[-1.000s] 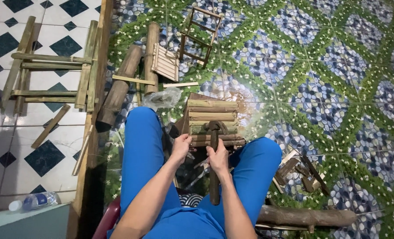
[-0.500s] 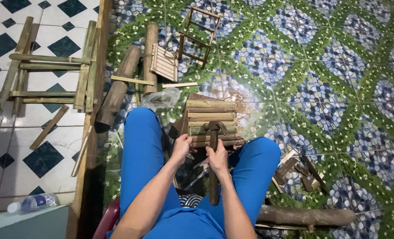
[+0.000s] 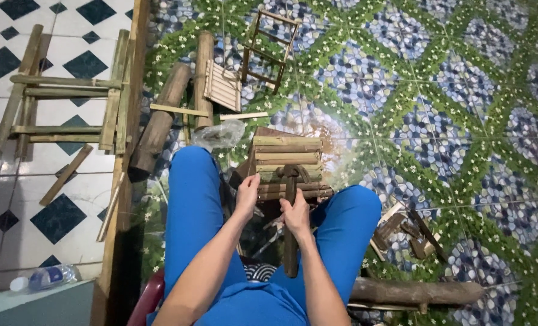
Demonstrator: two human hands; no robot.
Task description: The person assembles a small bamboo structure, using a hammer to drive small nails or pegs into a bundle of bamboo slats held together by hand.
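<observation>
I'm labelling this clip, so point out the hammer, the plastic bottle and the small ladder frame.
hammer (image 3: 290, 238), head view, on its handle.
plastic bottle (image 3: 44, 278), head view, on its body.
small ladder frame (image 3: 268, 53), head view, on a middle rung.

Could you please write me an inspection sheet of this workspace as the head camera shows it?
Surface: patterned green and blue floor; white and dark tiled floor on the left.
Job's things: small bamboo slat piece between the knees; hammer with its head against the slats.
Clutter: bamboo frame, two logs, small ladder frame, slatted panel, plastic bag, wood offcuts, log, plastic bottle.
Grippers: left hand on the slat piece; right hand around the hammer handle.
Cables: nothing seen.
Surroundings: blue trousers; no other person seen.
</observation>
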